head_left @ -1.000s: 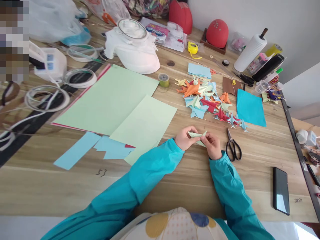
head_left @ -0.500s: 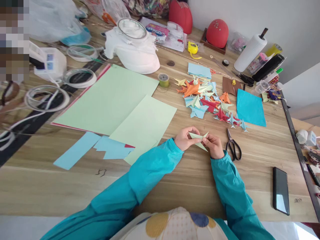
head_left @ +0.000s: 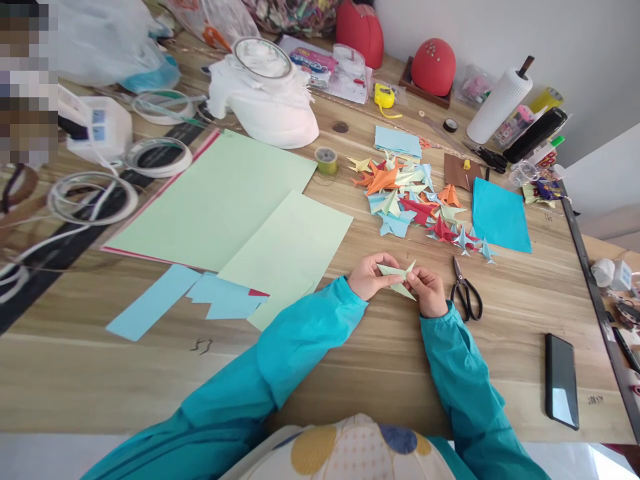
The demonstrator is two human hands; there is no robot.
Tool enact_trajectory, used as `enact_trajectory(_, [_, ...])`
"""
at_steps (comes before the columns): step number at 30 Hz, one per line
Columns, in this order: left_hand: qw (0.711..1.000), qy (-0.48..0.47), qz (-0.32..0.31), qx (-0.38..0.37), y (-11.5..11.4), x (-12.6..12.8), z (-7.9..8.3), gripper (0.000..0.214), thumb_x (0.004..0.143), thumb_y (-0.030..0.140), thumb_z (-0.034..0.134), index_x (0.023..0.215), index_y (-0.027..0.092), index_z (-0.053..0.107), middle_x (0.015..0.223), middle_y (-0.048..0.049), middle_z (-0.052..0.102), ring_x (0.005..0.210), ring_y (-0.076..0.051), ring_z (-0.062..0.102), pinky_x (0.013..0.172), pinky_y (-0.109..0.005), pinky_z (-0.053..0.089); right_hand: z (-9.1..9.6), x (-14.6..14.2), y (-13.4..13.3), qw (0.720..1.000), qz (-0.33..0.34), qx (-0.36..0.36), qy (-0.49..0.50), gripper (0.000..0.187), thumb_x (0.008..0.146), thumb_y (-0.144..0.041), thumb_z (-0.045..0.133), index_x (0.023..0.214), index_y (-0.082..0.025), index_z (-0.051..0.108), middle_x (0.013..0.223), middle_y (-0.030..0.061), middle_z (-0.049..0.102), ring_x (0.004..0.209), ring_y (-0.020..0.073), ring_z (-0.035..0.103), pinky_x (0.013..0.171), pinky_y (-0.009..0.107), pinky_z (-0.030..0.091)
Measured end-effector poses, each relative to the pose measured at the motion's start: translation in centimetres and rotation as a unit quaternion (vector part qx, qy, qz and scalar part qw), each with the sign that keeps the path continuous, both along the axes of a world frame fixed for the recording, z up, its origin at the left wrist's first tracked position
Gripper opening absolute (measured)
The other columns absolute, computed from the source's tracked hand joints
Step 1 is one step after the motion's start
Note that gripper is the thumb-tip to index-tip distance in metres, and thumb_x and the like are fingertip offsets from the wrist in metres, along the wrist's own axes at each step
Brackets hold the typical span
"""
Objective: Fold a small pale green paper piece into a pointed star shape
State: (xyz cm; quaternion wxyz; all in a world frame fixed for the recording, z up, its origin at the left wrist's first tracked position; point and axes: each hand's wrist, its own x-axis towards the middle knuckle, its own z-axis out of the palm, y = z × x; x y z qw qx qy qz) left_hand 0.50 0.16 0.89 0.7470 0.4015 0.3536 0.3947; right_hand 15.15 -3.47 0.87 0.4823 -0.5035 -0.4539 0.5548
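Observation:
A pale green folded paper piece (head_left: 400,273), with pointed ends, is held between both hands above the wooden table. My left hand (head_left: 373,275) pinches its left side, thumb in front. My right hand (head_left: 427,289) grips the right side between thumb and fingertips. Beyond the hands lies a pile of folded paper cranes (head_left: 395,193) in orange, red, blue and pale green. Black-handled scissors (head_left: 467,293) rest just right of my right hand. To the left is a loose pale green sheet (head_left: 295,243).
Blue paper strips (head_left: 155,301) and a large green sheet (head_left: 220,193) lie at left. A teal square (head_left: 501,215) is right of the pile. A phone (head_left: 561,380) lies near the front right. White cable coils (head_left: 93,198) and a thread spool (head_left: 327,160) stand farther off.
My right fingers have shifted slightly on the folded paper, with the thumb a little higher near its right point. Both hands stay in almost the same place.

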Motion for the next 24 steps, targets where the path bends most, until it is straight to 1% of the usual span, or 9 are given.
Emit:
enact_trajectory(3, [0.999,-0.027,0.025,-0.023,0.1,0.1,0.1,0.036,0.055,0.023,0.073,0.084,0.012,0.054,0.062,0.001,0.061,0.056,-0.011,0.058,0.054,-0.022,0.046,-0.1,-0.2,0.1,0.999,-0.042,0.006,0.0,0.023,0.072,-0.036,0.061,0.06,-0.016,0.055,0.051,-0.0035,0.052,0.046,0.0075,0.045,0.046,0.021,0.035])
enact_trajectory(6, [0.993,-0.099,0.052,-0.034,0.2,0.1,0.1,0.047,0.062,0.022,0.066,0.104,0.016,0.047,0.08,-0.003,0.062,0.072,-0.015,0.061,0.064,-0.029,0.05,-0.6,-0.3,0.3,0.994,-0.107,0.017,0.017,0.021,0.072,-0.035,0.061,0.063,-0.017,0.055,0.053,-0.0038,0.053,0.045,0.0074,0.045,0.043,0.02,0.036])
enact_trajectory(8, [0.991,-0.12,0.065,0.004,0.3,0.2,-0.1,0.057,0.061,0.016,0.065,0.112,0.021,0.041,0.097,-0.0054,0.058,0.079,-0.016,0.06,0.068,-0.032,0.051,-0.9,-0.3,0.4,0.989,-0.142,0.02,0.026,0.02,0.072,-0.034,0.061,0.064,-0.017,0.055,0.054,-0.0036,0.054,0.045,0.0077,0.045,0.042,0.021,0.036])
enact_trajectory(9, [0.991,-0.106,0.077,0.041,0.3,0.2,-0.3,0.062,0.059,0.013,0.065,0.114,0.023,0.039,0.103,-0.0061,0.055,0.079,-0.015,0.06,0.068,-0.031,0.051,-1.0,-0.3,0.5,0.988,-0.152,0.022,0.027,0.02,0.071,-0.034,0.061,0.064,-0.016,0.056,0.055,-0.0032,0.055,0.045,0.008,0.046,0.042,0.021,0.036])
enact_trajectory(12, [0.981,-0.031,0.097,0.165,0.0,0.4,-0.9,0.058,0.061,0.011,0.064,0.114,0.022,0.041,0.113,-0.0096,0.047,0.08,-0.013,0.058,0.068,-0.027,0.05,-1.0,-0.3,0.5,0.987,-0.159,0.023,0.024,0.018,0.07,-0.033,0.063,0.064,-0.016,0.059,0.056,-0.0019,0.057,0.047,0.0092,0.048,0.043,0.022,0.038])
enact_trajectory(16, [0.949,0.055,0.106,0.29,-0.3,0.3,-1.3,0.034,0.069,0.014,0.06,0.101,0.018,0.053,0.107,-0.01,0.047,0.081,-0.014,0.058,0.069,-0.028,0.051,-0.6,-0.5,0.4,0.988,-0.15,0.029,0.003,0.017,0.068,-0.033,0.064,0.064,-0.017,0.061,0.054,-0.0014,0.059,0.045,0.01,0.048,0.044,0.024,0.04])
enact_trajectory(18, [0.929,0.102,0.121,0.333,-0.2,0.0,-1.1,0.02,0.071,0.014,0.058,0.091,0.016,0.059,0.102,-0.0089,0.048,0.085,-0.015,0.057,0.071,-0.029,0.051,-0.5,-0.5,0.3,0.989,-0.146,0.035,-0.007,0.017,0.068,-0.033,0.065,0.063,-0.017,0.061,0.052,-0.0016,0.058,0.044,0.0104,0.048,0.044,0.025,0.04])
enact_trajectory(20, [0.909,0.143,0.132,0.369,-0.2,-0.2,-1.0,0.014,0.073,0.012,0.056,0.085,0.016,0.062,0.097,-0.0083,0.05,0.089,-0.016,0.056,0.075,-0.03,0.051,-0.4,-0.6,0.3,0.989,-0.143,0.042,-0.013,0.016,0.067,-0.032,0.066,0.062,-0.017,0.062,0.05,-0.0018,0.058,0.044,0.0107,0.049,0.044,0.025,0.04])
enact_trajectory(24, [0.884,0.156,0.129,0.421,-0.3,-0.3,-0.7,0.02,0.075,0.009,0.051,0.087,0.017,0.064,0.096,-0.0083,0.055,0.089,-0.015,0.058,0.077,-0.028,0.05,-0.3,-0.6,0.3,0.99,-0.129,0.056,-0.022,0.013,0.067,-0.03,0.066,0.062,-0.018,0.063,0.05,-0.0018,0.058,0.043,0.0105,0.049,0.044,0.025,0.04])
